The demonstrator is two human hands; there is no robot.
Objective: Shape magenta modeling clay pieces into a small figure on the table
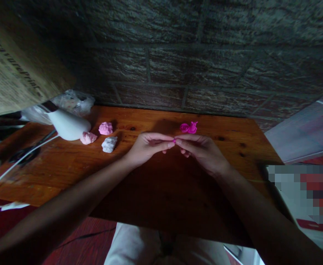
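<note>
Over the middle of the wooden table, my left hand (pixel 150 147) and my right hand (pixel 201 149) meet fingertip to fingertip. Between them they pinch a tiny magenta piece of what looks like modelling clay (pixel 174 141); most of it is hidden by thumbs and forefingers. Just behind my right hand lies a magenta clay figure (pixel 189 127), with a round coil at its left and small points on top. To the left of my left hand sit a pink clay lump (pixel 105 128), a paler pink lump (pixel 88 138) and a whitish lump (pixel 109 144).
A white lamp-like object (pixel 69 125) with a white cable (pixel 17 163) stands on the left of the table (pixel 150 184). Dark scissors (pixel 24 155) lie near the cable, crumpled clear plastic (pixel 74 101) behind. A printed paper shade (pixel 20 62) overhangs the left; a brick-patterned wall (pixel 167 66) borders the back.
</note>
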